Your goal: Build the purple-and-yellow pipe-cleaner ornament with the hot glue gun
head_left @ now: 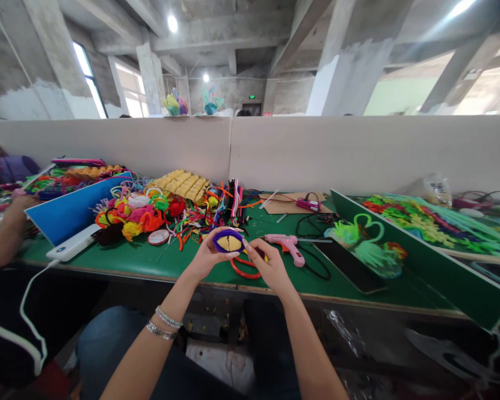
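Between my two hands, above the table's front edge, is an eye-shaped craft piece (228, 243) with a purple rim, a pale yellow middle and a dark line down it. My left hand (207, 256) grips its left side, thumb below and fingers above. At its right end, my right hand (268, 264) has thumb and fingers pinched together; whether they hold the rim or something small is hard to make out. Behind my right hand lie red-handled scissors (245, 271), partly hidden. A pink glue gun (286, 245) rests just to the right, a glue stick showing at its back.
Colourful pipe cleaners and pompoms (144, 214) heap up at left behind a white power strip (73, 244). A dark phone (350, 265) and a green pipe-cleaner swan (370, 244) lie right. Blue (81, 208) and green (425, 258) boards stand as dividers. Another person's arm (8, 233) is far left.
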{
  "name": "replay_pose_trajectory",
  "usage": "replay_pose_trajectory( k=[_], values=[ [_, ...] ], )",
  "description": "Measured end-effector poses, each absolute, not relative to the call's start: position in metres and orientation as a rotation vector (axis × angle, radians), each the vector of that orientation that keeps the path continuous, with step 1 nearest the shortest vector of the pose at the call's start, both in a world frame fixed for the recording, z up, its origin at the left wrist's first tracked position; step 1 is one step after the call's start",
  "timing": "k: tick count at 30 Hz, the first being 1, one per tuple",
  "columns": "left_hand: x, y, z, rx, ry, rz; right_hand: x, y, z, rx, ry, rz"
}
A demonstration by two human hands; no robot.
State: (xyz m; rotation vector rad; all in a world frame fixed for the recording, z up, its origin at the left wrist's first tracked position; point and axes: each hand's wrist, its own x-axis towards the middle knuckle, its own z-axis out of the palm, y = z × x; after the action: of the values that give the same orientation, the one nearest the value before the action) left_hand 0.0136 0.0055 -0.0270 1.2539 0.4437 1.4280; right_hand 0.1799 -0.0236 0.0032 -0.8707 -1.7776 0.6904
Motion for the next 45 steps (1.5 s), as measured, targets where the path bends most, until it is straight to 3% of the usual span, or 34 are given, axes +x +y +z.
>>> replay_pose_trajectory(
  k=[23, 45],
  values=[
    [0.0146, 0.0056, -0.0261, 1.259, 0.431, 1.411, 0.1791, -0.0204, 0.0002, -0.683, -1.58, 1.249],
    [0.009, 0.0065, -0.0254, 1.381, 0.467, 1.438, 0.1809, -0.0213, 0.0029, -0.768, -1.604, 1.21]
  ],
)
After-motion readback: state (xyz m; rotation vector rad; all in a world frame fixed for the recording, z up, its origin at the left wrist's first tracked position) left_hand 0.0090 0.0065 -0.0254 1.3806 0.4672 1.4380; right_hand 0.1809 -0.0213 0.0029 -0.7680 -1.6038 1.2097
